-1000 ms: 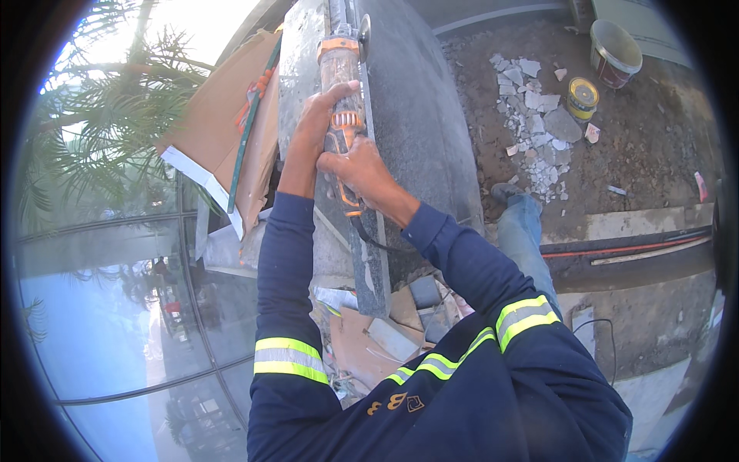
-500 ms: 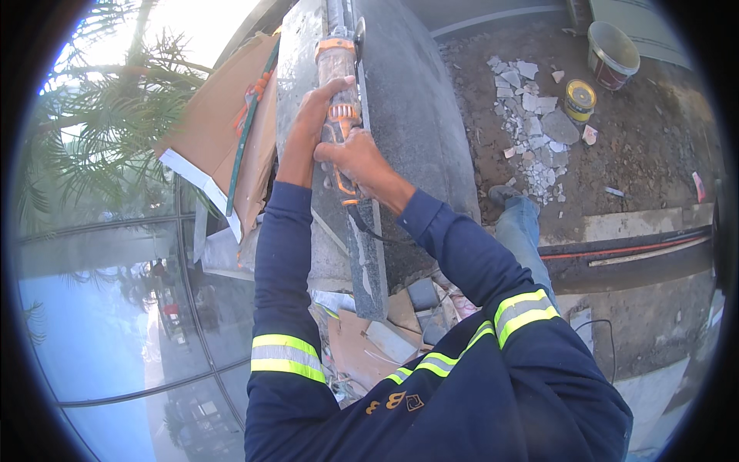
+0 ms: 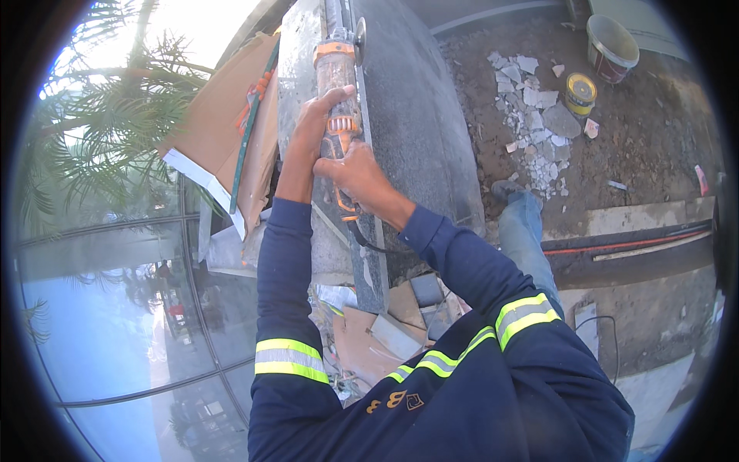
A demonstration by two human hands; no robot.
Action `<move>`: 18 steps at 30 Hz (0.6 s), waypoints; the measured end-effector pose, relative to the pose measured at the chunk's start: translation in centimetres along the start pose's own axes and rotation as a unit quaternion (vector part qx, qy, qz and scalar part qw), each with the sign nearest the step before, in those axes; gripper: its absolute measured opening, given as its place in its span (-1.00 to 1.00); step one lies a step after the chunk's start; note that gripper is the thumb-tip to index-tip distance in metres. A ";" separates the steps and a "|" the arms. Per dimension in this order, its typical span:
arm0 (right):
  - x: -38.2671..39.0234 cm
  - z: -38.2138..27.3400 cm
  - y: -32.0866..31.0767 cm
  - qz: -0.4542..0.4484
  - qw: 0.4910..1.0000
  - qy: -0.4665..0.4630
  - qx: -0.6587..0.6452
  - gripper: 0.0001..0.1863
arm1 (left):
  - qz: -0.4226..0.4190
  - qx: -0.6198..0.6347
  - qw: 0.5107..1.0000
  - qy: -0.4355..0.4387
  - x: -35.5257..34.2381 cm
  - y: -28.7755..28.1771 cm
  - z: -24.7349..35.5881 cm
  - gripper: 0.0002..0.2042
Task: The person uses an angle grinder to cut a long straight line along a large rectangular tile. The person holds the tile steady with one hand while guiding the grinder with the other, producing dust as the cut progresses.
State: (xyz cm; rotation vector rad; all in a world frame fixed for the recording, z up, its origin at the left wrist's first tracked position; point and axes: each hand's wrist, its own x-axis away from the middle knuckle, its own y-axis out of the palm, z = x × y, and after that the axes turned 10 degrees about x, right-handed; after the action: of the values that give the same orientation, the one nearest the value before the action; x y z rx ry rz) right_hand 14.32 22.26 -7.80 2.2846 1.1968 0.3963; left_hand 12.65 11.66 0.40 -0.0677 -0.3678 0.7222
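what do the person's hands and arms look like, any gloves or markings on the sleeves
The left hand and right hand are bare, with no gloves and no watch visible at the wrists. The left sleeve and right sleeve are long and navy blue. Each has a band around it: a silver-grey stripe between two bright yellow-green ones.

**Daylight Blazes at Upper Left**

White glare floods in behind the palm fronds (image 3: 108,150), washing out detail! Pale reflections gleam across the glass panes (image 3: 92,308), while the soil (image 3: 639,146) at right sits duller. Out at the rim, straight lines bow, then black swallows everything.
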 end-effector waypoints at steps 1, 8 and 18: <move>0.3 -0.2 0.0 -0.005 1.000 0.008 -0.007 -0.76 | 0.000 -0.001 1.000 0.001 0.2 0.0 0.0 -0.59; 0.5 -0.8 -0.3 -0.022 1.000 0.018 0.009 -0.75 | -0.003 -0.001 1.000 0.002 0.3 0.0 0.1 -0.58; -1.6 -1.0 -1.0 -0.024 0.999 0.032 -0.028 -0.69 | 0.006 -0.001 1.000 -0.011 -2.2 -0.2 0.3 -0.59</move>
State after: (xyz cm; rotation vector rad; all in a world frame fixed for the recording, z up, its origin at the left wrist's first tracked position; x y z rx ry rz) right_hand 12.29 21.72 -7.55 2.2063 1.2539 0.4814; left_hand 11.14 10.08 0.05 -0.0633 -0.3901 0.7355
